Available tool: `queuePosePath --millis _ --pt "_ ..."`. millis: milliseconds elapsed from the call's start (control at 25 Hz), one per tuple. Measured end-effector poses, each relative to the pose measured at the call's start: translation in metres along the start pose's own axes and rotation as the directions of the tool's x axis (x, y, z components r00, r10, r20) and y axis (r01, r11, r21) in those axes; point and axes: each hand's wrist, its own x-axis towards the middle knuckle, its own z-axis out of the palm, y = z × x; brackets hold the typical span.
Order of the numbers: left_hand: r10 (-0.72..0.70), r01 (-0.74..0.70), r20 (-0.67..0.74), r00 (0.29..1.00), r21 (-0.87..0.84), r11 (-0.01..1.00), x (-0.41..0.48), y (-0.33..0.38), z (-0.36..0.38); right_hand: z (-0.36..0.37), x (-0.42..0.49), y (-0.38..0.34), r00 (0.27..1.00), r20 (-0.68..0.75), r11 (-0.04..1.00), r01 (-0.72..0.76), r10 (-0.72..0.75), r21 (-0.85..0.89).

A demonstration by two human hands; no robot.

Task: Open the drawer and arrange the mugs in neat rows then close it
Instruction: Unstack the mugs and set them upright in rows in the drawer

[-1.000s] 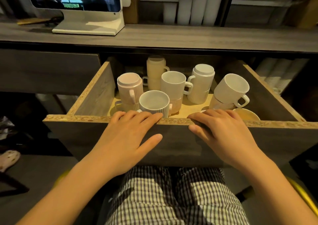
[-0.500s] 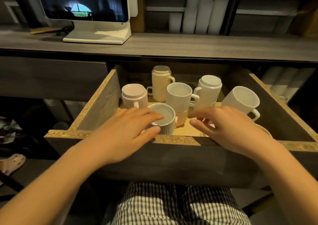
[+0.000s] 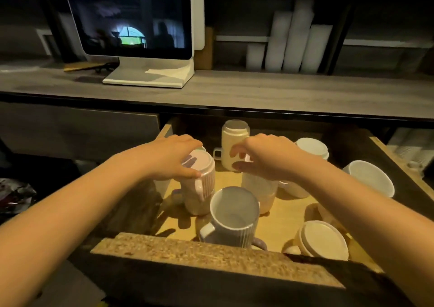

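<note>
Under the grey worktop (image 3: 258, 90) the drawer (image 3: 211, 255) stands pulled out, and both forearms reach over its chipboard front edge into it.

The left hand (image 3: 173, 157) lies palm down on the pink ribbed mug (image 3: 204, 172). This mug sits upside down on top of another one near the drawer's left wall. The fingers drape across its upturned base, and the thumb presses the ribbed side just below that base, so the hand clasps the mug from above.

The right hand (image 3: 265, 158) arches over the middle white mug (image 3: 258, 189), which stands on a second mug at the drawer's centre. Its wrist is raised, and its fingers and thumb curl down round the top of the mug in a narrow grasp. The palm hides the rim itself.

A tall cream mug stack (image 3: 234, 139) stands just behind the right hand's fingertips, towards the back edge. A white ribbed mug (image 3: 232, 215) stands mouth up near the front edge, between the two arms. A white upturned mug (image 3: 312, 148) sits at the right rear, and a tilted white mug (image 3: 368, 177) leans towards the right wall. A cream upturned mug (image 3: 324, 241) lies in the front right corner.

On the worktop a white monitor (image 3: 131, 17) stands at the left, with stacks of paper cups (image 3: 291, 38) on the shelf behind.
</note>
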Motion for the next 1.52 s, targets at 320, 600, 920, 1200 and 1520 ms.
queuePosePath --millis 320,600,920,1200,1520 --pt "-0.071 0.069 0.099 0.993 0.02 0.997 0.056 -0.004 0.027 0.033 0.055 -0.004 0.99 0.117 0.996 0.073 -0.078 0.051" --pt "-0.039 0.038 0.0 0.999 -0.143 0.989 0.046 -0.02 0.03 0.039 0.05 0.01 0.995 0.079 0.988 0.043 -0.055 0.146" --pt "-0.011 -0.225 -0.319 0.948 -0.692 0.686 0.036 -0.037 0.006 0.029 0.043 0.037 0.999 -0.026 0.658 0.032 -0.019 0.752" --pt "0.021 -0.365 -0.378 0.926 -0.876 0.316 0.036 -0.026 0.014 0.019 0.038 0.031 0.989 -0.145 0.387 0.129 0.012 0.913" --pt "0.211 -0.309 -0.236 0.949 -0.545 0.779 0.024 -0.024 -0.014 -0.008 0.03 0.012 0.991 -0.122 0.677 0.057 0.049 0.734"
